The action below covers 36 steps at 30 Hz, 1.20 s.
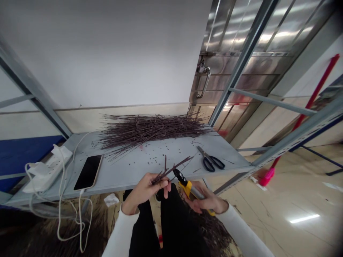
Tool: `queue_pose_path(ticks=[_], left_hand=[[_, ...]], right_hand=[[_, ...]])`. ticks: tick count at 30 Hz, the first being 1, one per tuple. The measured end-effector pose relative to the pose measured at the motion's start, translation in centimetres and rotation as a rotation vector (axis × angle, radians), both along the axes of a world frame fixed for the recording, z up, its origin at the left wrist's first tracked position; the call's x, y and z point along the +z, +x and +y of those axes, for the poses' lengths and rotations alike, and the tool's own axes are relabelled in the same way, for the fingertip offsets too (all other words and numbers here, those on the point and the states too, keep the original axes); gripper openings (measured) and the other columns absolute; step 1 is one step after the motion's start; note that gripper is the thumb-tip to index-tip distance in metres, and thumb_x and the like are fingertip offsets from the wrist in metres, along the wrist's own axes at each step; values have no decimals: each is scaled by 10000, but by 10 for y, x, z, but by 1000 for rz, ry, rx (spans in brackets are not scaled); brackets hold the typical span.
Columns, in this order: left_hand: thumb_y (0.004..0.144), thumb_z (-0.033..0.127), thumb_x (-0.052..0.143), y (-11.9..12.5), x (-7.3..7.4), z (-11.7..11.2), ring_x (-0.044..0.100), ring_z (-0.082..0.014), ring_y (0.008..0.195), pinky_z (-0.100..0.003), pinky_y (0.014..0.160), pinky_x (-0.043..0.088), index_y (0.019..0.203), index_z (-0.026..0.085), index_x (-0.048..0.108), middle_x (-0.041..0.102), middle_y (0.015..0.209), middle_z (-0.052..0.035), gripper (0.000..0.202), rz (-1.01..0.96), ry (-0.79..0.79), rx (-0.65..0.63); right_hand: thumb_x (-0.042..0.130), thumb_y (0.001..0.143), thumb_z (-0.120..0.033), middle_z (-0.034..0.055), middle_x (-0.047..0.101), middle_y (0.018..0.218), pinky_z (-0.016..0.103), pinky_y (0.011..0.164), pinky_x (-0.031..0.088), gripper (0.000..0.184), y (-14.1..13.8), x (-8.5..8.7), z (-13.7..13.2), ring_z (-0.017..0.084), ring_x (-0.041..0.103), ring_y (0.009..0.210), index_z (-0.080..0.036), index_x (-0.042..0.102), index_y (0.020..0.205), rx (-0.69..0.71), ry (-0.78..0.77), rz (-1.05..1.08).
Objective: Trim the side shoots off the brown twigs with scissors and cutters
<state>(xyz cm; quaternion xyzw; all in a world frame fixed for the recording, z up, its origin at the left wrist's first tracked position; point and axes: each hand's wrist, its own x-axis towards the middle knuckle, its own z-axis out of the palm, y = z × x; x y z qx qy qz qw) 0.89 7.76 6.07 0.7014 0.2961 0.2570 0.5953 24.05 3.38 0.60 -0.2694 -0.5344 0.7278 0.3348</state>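
Observation:
My left hand (pixel 146 191) pinches a small bunch of thin dark twigs (pixel 174 167) that fan up and to the right over the front edge of a grey metal shelf (pixel 139 164). My right hand (pixel 206 200) grips the yellow handles of a cutter (pixel 187 185). Its black jaws point up-left and sit at the twigs just beside my left fingers. A big pile of the same dark twigs (pixel 152 129) lies across the back of the shelf.
Black-handled scissors (pixel 210 160) lie on the shelf's right side. A phone (pixel 89 171) on a white cable and a white power strip (pixel 48 166) sit at the left. Cut twigs cover the floor under the shelf (pixel 214 232). A steel door (pixel 241 53) stands behind.

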Motion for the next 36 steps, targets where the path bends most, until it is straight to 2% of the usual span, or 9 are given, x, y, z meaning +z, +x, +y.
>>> queue_pose_path(ticks=[5,9,12,17,21,27,31,34,36], left_hand=[[886,395,500,2,-3,0,410,-103,483,-231,495,300,695,148,633,618,563,-11,339,-24,4,-10],[880,405,507,4,-5,0,411,-103,481,-231,501,309,707,148,639,619,555,-7,336,-17,-11,8],[881,394,508,5,-7,1,481,-124,528,-240,552,346,725,151,646,617,560,-5,319,24,10,110],[875,386,504,11,-9,-1,489,-143,551,-255,571,346,728,156,637,619,570,-5,303,109,72,306],[886,374,475,12,-8,-3,432,-131,518,-253,529,310,725,159,631,616,563,-3,311,95,56,286],[873,376,485,6,-9,-1,466,-141,518,-253,534,318,709,170,629,621,541,-2,301,101,48,245],[850,382,498,14,-13,-7,535,-178,565,-273,576,362,711,172,640,636,559,-23,289,183,95,487],[843,388,483,30,-18,-19,513,-174,490,-277,513,341,747,186,654,639,575,-22,282,245,66,687],[843,370,477,40,-20,-26,528,-182,492,-275,497,332,768,203,656,638,573,-18,256,231,65,725]], right_hand=[[639,641,-319,-24,523,600,178,329,356,305,-15,-21,0,73,441,410,-133,540,861,324,-350,436],[557,669,-328,-28,512,591,174,288,342,255,-24,-30,-3,71,400,378,-148,535,848,488,-417,674],[564,697,-326,-26,515,618,184,333,362,256,-24,-24,-4,71,418,403,-153,523,881,303,-352,534],[625,764,-374,-31,491,733,203,463,368,283,-21,-4,-7,59,460,492,-183,495,926,-129,-49,65],[605,796,-377,-36,444,743,207,487,364,232,-19,4,-6,66,411,536,-203,487,895,-202,124,-129],[595,719,-235,-33,464,725,212,509,357,340,-11,-3,0,93,425,577,-197,477,1036,-349,314,-340],[576,662,-173,-74,421,584,212,461,292,280,-14,-6,4,83,365,465,-196,500,930,-523,577,-724],[582,672,-246,-5,561,693,237,484,347,345,-23,-17,9,133,501,510,-190,504,1003,-802,778,-978],[575,697,-299,51,613,768,258,511,387,358,-31,-29,12,184,581,596,-188,505,1030,-979,896,-1090]])
